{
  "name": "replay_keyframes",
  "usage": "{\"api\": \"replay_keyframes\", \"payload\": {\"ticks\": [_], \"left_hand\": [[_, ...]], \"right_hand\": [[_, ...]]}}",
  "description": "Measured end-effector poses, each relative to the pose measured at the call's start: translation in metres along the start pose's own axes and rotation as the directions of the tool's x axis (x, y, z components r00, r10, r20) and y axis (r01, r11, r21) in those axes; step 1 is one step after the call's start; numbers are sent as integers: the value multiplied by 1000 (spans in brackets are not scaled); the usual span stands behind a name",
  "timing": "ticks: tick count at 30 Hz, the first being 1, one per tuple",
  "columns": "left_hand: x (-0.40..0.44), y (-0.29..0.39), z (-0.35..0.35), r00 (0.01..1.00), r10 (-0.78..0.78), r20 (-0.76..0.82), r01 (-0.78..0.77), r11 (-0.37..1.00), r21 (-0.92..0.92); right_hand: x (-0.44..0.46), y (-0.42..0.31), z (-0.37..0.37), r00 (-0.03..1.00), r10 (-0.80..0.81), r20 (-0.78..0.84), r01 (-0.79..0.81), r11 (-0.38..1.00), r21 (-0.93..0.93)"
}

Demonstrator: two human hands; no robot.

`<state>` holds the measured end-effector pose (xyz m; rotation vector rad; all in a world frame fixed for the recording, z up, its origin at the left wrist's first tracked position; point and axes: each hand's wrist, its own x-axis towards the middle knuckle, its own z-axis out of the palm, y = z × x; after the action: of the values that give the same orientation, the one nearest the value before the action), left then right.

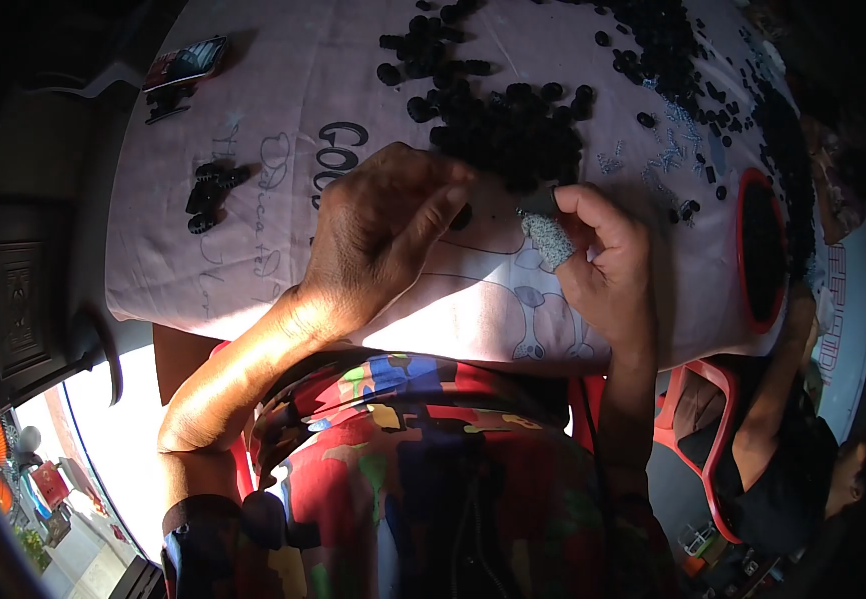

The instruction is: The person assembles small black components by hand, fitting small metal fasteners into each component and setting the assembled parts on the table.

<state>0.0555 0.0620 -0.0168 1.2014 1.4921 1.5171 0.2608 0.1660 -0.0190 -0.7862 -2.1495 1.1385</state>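
My right hand (608,260) pinches a small black piece (540,203) between thumb and forefinger; a speckled grey wrap (550,240) covers its thumb. To the left, my left hand (378,230) is raised over the cloth with thumb and fingertips brought close together, and whatever they may hold is too small to make out. Just beyond both hands lies a heap of black round parts (513,130). One dark round part (461,217) rests on the cloth between the hands.
A printed pale cloth (283,110) covers the table. At the left are a phone (185,63) and a small black assembly (213,195). Silvery screws (671,150) and more black parts (663,45) lie right, near a red-rimmed container (743,250). Another person's arm (778,389) is at far right.
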Motion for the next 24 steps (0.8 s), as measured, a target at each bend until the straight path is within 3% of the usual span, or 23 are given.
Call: {"api": "replay_keyframes", "payload": {"ticks": [1,3,6,9,14,18,21,24], "left_hand": [[0,-6,-4,999,38,19,-39,998,49],[3,-20,-11,992,110,62,-118,983,141],[5,-16,-15,908,294,300,-411,764,497],[2,-9,-11,919,251,303,-386,724,571],[2,-16,-10,904,322,282,-427,715,553],[0,-14,-12,927,257,272,-363,795,486],[-3,-13,-9,940,231,252,-295,920,257],[-9,-13,-4,967,49,248,-36,998,-57]], "right_hand": [[-1,5,0,1000,27,-9,-27,1000,7],[-2,5,-6,997,72,-19,-74,983,-170],[-2,-1,-9,995,69,-77,-86,967,-240],[-2,-2,-7,995,41,-89,-58,978,-201],[1,-8,11,993,-111,36,116,967,-227],[4,-7,1,991,-132,-1,118,885,-450],[0,-7,0,997,-65,-52,51,971,-234],[1,-14,3,988,-153,10,153,981,-119]]}}
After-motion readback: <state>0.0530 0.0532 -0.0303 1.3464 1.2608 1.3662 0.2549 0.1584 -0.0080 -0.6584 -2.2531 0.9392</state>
